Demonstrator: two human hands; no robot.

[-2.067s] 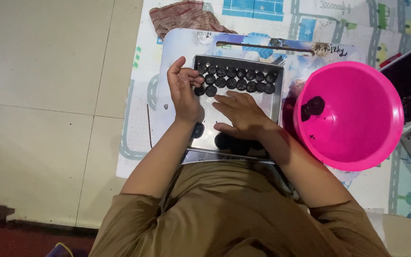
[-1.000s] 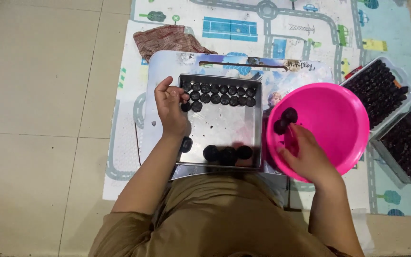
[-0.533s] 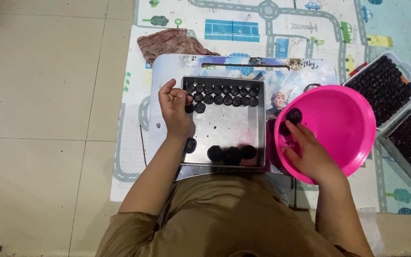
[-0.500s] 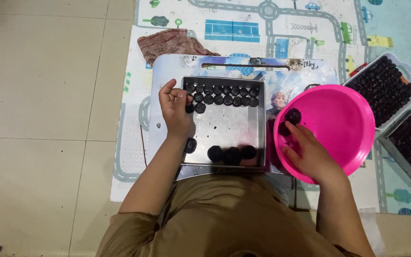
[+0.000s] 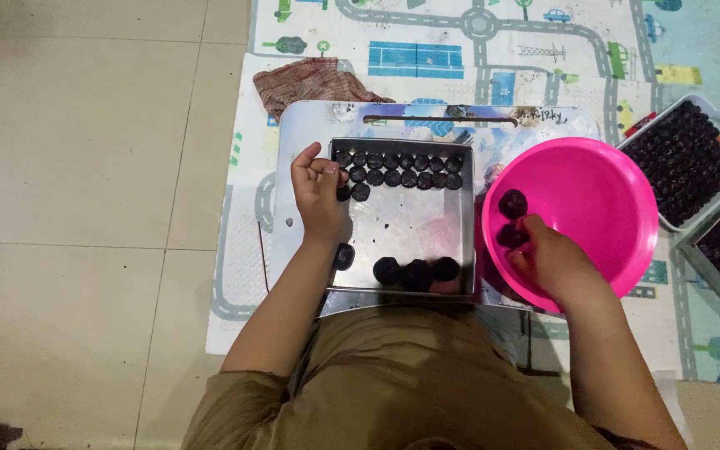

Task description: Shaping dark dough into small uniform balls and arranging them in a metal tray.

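Left hand (image 5: 320, 192), fingers curled, pinching a dark ball (image 5: 343, 192) over the metal tray (image 5: 414, 225). Right hand (image 5: 547, 258) in pink bowl (image 5: 606, 208), fingertips pinching another ball (image 5: 510, 237).

A hot-pink bowl (image 5: 593, 200) beside a silvery metal tray (image 5: 410, 221) of black discs (image 5: 397, 167), on a pastel road-map play mat (image 5: 460, 42); checked brown cloth (image 5: 314, 81), beige floor tiles (image 5: 85, 167).

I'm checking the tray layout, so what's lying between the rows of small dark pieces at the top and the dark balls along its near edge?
In the head view, only bare metal tray floor with a few dark crumbs lies between the flattened rows and the balls.
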